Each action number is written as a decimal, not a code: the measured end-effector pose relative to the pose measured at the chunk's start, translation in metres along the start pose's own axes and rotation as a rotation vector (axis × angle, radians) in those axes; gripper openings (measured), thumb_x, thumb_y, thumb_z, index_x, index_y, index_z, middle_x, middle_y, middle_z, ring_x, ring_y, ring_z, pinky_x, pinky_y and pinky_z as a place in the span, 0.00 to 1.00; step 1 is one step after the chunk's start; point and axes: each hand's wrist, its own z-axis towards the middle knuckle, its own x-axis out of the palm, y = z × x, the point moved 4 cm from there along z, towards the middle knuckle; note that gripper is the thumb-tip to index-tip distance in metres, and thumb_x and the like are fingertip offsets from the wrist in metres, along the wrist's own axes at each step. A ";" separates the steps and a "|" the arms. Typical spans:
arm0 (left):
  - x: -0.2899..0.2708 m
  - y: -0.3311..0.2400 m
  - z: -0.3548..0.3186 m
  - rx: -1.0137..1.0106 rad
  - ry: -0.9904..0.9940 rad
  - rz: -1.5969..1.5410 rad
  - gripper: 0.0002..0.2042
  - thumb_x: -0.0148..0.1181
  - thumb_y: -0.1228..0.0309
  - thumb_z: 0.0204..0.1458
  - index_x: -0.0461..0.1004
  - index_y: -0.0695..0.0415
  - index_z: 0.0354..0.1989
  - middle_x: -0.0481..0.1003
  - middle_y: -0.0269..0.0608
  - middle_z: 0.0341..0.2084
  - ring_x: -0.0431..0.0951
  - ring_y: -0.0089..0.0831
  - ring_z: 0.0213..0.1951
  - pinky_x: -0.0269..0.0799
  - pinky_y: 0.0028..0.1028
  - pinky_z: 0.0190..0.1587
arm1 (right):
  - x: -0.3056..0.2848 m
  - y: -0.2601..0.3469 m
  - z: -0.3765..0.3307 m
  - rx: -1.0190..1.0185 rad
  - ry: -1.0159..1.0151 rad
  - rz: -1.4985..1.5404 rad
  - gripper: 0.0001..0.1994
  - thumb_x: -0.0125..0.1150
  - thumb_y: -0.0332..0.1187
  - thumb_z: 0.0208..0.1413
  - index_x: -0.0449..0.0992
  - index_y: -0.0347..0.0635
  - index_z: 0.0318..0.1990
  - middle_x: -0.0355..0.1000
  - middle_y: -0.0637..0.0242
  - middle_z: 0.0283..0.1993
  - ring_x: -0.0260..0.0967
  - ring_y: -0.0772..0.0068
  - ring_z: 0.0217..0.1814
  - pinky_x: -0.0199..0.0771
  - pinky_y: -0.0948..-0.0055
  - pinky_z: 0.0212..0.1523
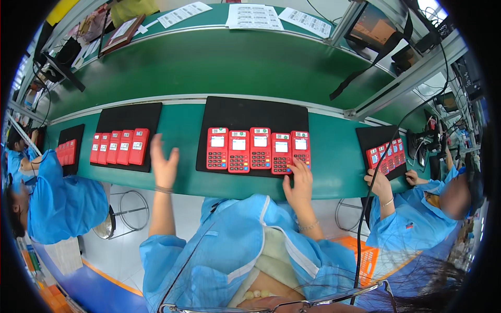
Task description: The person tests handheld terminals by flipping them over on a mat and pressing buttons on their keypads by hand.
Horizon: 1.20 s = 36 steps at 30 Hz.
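Several red handheld card payment terminals (238, 151) lie side by side, screens up, on a black mat (255, 112) in front of me. My right hand (299, 185) is at the lower end of the rightmost terminal (300, 143), its fingertips over the keypad. The thumb sits apart, by the mat's front edge, and the hand grips nothing. My left hand (165, 166) is raised with its fingers spread and holds nothing. It is nearest to a second row of red terminals (119, 147), which lie back side up on another black mat (130, 112) to the left.
A green bench (180, 125) runs across, with a green back panel (224, 62) behind. On the right, a co-worker's hand (380, 183) is beside more red terminals (387, 156). Another co-worker (65, 195) sits at the left. Printed sheets (254, 17) lie on the upper shelf.
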 end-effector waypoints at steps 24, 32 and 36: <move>-0.216 0.289 0.068 -0.611 -0.037 0.471 0.35 0.58 0.44 0.59 0.72 0.70 0.57 0.73 0.62 0.56 0.72 0.53 0.59 0.67 0.40 0.62 | 0.003 0.041 0.000 -0.165 -0.028 0.123 0.18 0.64 0.29 0.51 0.74 0.38 0.51 0.69 0.56 0.63 0.65 0.52 0.66 0.66 0.52 0.64; -0.227 0.332 0.133 -0.714 -0.185 0.491 0.38 0.50 0.41 0.62 0.68 0.68 0.64 0.71 0.58 0.59 0.71 0.48 0.61 0.64 0.39 0.65 | 0.006 0.022 -0.022 -0.060 -0.023 -0.032 0.21 0.65 0.31 0.51 0.74 0.40 0.54 0.67 0.56 0.65 0.62 0.53 0.70 0.63 0.51 0.66; -0.235 0.343 0.149 -0.724 -0.193 0.434 0.38 0.49 0.41 0.62 0.67 0.67 0.64 0.71 0.57 0.60 0.71 0.47 0.61 0.63 0.39 0.65 | 0.006 0.010 -0.022 0.098 -0.101 -0.175 0.24 0.63 0.37 0.54 0.71 0.42 0.59 0.64 0.56 0.67 0.57 0.52 0.73 0.56 0.49 0.71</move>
